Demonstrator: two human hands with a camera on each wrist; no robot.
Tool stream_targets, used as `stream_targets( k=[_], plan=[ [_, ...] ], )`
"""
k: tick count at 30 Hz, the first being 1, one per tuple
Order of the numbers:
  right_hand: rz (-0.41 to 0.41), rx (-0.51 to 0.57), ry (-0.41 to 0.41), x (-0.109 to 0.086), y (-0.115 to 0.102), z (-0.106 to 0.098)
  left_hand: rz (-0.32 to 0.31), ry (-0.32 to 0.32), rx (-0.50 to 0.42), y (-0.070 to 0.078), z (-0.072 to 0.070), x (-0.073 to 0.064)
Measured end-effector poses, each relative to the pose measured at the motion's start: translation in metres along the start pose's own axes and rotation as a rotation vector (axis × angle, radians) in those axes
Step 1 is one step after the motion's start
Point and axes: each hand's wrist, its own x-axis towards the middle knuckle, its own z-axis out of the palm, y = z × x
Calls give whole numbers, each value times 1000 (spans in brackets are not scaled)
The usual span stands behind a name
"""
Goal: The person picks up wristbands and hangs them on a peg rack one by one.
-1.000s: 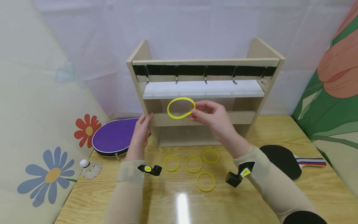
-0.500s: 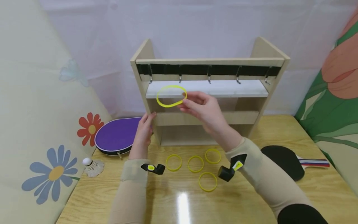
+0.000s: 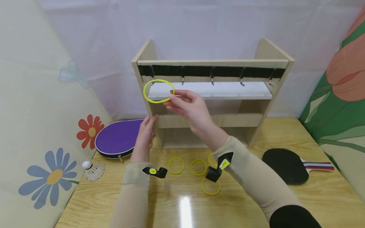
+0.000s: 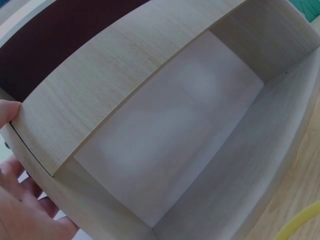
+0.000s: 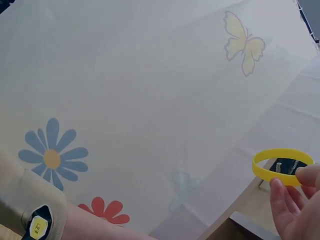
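My right hand [image 3: 192, 110] pinches a yellow wristband [image 3: 155, 102] by its right edge, between thumb and fingertips. In the head view the band overlaps the lower end of the leftmost metal hook [image 3: 152, 71] on the wooden shelf [image 3: 239, 119]. The right wrist view shows the band [image 5: 265, 172] held level, with hooks seen through it. My left hand [image 3: 146, 134] grips the shelf's left side panel low down. In the left wrist view its thumb lies at the front edge, and the fingers [image 4: 30, 205] are on the panel's outer side.
Several more yellow wristbands [image 3: 176, 174] lie on the wooden table [image 3: 168, 202]; my right forearm partly covers one. A purple paddle case [image 3: 117, 137] and a shuttlecock [image 3: 92, 171] are at left. A black table tennis paddle [image 3: 285, 166] lies at right. Other hooks [image 3: 212, 76] line the shelf's black strip.
My right hand has carried the wristband left and upward, from before the shelf's middle to the leftmost hook. The left hand stays on the side panel.
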Motion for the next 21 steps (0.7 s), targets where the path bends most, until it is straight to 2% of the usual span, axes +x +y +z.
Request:
stream_targets(
  k=[10, 21],
  plan=[
    [48, 72, 94, 14, 14, 6, -5, 3, 17, -1, 1, 0],
    [84, 18, 58, 13, 20, 3, -2, 0, 38, 0, -1, 0]
  ],
)
